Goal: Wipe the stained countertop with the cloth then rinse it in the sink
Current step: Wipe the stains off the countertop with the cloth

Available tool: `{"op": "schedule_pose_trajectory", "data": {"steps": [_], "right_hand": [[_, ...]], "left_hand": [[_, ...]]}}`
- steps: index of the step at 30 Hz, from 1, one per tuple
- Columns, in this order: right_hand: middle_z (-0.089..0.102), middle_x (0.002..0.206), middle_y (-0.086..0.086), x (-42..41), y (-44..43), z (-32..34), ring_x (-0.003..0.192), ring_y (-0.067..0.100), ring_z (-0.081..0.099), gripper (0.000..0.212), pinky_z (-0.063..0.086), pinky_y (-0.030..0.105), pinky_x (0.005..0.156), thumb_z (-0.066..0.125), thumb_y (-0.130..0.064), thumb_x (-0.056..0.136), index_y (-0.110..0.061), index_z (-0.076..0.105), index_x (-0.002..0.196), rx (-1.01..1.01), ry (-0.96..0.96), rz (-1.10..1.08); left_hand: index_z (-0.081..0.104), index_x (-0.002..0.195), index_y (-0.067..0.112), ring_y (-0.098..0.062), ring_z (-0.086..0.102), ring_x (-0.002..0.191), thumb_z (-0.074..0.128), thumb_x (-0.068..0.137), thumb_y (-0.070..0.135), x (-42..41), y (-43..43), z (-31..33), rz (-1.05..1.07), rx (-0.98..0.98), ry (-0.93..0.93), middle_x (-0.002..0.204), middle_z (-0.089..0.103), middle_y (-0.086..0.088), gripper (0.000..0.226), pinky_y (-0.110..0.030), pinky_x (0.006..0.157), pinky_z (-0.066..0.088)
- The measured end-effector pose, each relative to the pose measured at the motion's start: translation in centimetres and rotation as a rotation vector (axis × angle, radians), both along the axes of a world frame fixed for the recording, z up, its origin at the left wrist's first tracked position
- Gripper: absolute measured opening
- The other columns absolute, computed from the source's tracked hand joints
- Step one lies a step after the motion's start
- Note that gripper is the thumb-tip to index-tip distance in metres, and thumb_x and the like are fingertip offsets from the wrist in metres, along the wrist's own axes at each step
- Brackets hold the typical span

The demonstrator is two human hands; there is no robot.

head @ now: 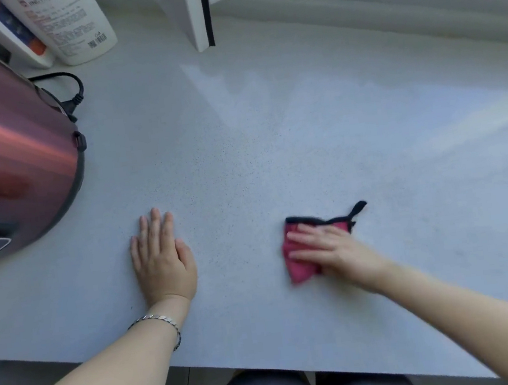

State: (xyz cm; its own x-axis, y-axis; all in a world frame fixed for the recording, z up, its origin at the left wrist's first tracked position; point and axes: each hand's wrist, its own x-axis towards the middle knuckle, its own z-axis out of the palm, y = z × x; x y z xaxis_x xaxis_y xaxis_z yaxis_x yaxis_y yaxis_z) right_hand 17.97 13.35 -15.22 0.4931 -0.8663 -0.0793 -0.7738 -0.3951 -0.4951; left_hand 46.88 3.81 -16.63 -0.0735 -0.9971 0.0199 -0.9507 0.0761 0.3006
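Observation:
A pink cloth point(300, 266) with black trim and a black loop lies folded on the pale speckled countertop point(241, 149). My right hand point(333, 249) presses flat on top of the cloth, fingers spread and pointing left; the hand and cloth look blurred. My left hand point(162, 261) rests palm down on the countertop to the left of the cloth, fingers together, holding nothing. A silver bracelet is on my left wrist. No sink is in view.
A shiny pink-red appliance point(11, 151) with a black cord point(74, 92) stands at the left. Two white bottles point(66, 26) stand at the back left, and a white post point(195, 10) rises at the back middle. The counter's front edge runs along the bottom.

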Motion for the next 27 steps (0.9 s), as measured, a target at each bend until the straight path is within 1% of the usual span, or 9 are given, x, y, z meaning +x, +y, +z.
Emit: {"op": "schedule_pose_trajectory", "data": {"steps": [4,6,10,13,15,17,20,23,27], "right_hand": [[0.034,0.147,0.015,-8.5,-5.7,1.1,0.140,0.032,0.022,0.050,0.015,0.035,0.114,0.046,0.000,0.080,-0.010,0.050,0.128,0.091,-0.027,-0.894],[0.032,0.148,0.016,-5.0,-6.4,0.8,0.140,0.033,0.020,0.051,0.013,0.032,0.113,0.044,0.006,0.079,-0.007,0.050,0.127,0.084,-0.043,-1.108],[0.060,0.122,0.023,6.2,-1.7,-0.6,0.122,0.029,0.043,0.045,0.026,0.030,0.100,0.043,-0.004,0.071,-0.014,0.057,0.112,-0.078,-0.151,-0.577],[0.056,0.132,0.008,6.4,3.3,0.2,0.128,0.024,0.042,0.040,0.023,0.030,0.100,0.043,-0.015,0.082,-0.024,0.051,0.119,0.031,-0.055,-0.121],[0.055,0.132,0.009,2.3,4.1,0.2,0.129,0.021,0.038,0.040,0.026,0.033,0.100,0.046,-0.013,0.081,-0.024,0.051,0.119,0.054,-0.061,-0.192],[0.049,0.135,0.008,-2.3,4.1,0.9,0.131,0.023,0.034,0.049,0.034,0.040,0.103,0.053,-0.005,0.075,-0.022,0.053,0.121,0.099,-0.065,-0.543],[0.034,0.143,0.001,-6.1,3.7,2.6,0.138,0.029,0.027,0.054,0.022,0.037,0.111,0.051,0.010,0.077,-0.014,0.054,0.125,0.165,-0.043,-0.871],[0.031,0.149,0.001,-5.2,3.4,4.1,0.141,0.020,0.020,0.050,0.010,0.020,0.109,0.046,0.007,0.082,-0.015,0.053,0.126,0.317,-0.156,-0.933],[0.049,0.133,-0.003,-3.9,5.2,7.5,0.124,0.008,0.046,0.053,0.029,0.008,0.095,0.047,0.006,0.080,-0.021,0.052,0.125,0.429,-0.366,-0.792]], "left_hand": [[0.049,0.128,0.006,-0.034,0.039,0.132,0.032,0.083,0.020,0.0,0.2,0.0,0.006,0.006,-0.008,0.140,0.046,-0.017,0.050,-0.043,0.110,0.017],[0.049,0.128,0.005,-0.034,0.038,0.132,0.030,0.083,0.020,-0.1,0.2,0.1,0.006,0.016,-0.008,0.141,0.045,-0.018,0.051,-0.042,0.110,0.016],[0.048,0.129,0.004,-0.035,0.037,0.133,0.028,0.084,0.022,-0.3,0.2,0.4,0.009,0.045,-0.016,0.141,0.044,-0.018,0.052,-0.040,0.110,0.014],[0.047,0.129,0.003,-0.035,0.035,0.134,0.026,0.083,0.023,-0.4,0.3,0.8,0.010,0.088,-0.035,0.142,0.042,-0.019,0.054,-0.039,0.110,0.014],[0.046,0.129,0.002,-0.037,0.034,0.134,0.025,0.082,0.024,-0.5,0.3,1.0,0.014,0.129,-0.046,0.143,0.041,-0.020,0.055,-0.044,0.111,0.016],[0.044,0.130,0.000,-0.038,0.030,0.136,0.028,0.081,0.021,-0.9,0.3,1.5,0.020,0.166,-0.066,0.145,0.037,-0.022,0.055,-0.050,0.112,0.015],[0.041,0.130,-0.004,-0.039,0.021,0.139,0.043,0.081,0.003,-2.7,0.2,3.3,0.076,0.217,-0.035,0.148,0.028,-0.025,0.049,-0.053,0.113,0.009],[0.046,0.125,-0.004,-0.039,0.027,0.137,0.053,0.076,-0.005,-6.4,0.5,5.5,-0.109,0.253,0.052,0.145,0.033,-0.025,0.049,-0.047,0.114,0.011],[0.056,0.120,0.007,-0.021,0.052,0.115,0.050,0.091,0.024,-14.2,2.6,10.4,-0.328,0.662,0.370,0.121,0.058,-0.006,0.034,-0.029,0.098,0.036]]}}
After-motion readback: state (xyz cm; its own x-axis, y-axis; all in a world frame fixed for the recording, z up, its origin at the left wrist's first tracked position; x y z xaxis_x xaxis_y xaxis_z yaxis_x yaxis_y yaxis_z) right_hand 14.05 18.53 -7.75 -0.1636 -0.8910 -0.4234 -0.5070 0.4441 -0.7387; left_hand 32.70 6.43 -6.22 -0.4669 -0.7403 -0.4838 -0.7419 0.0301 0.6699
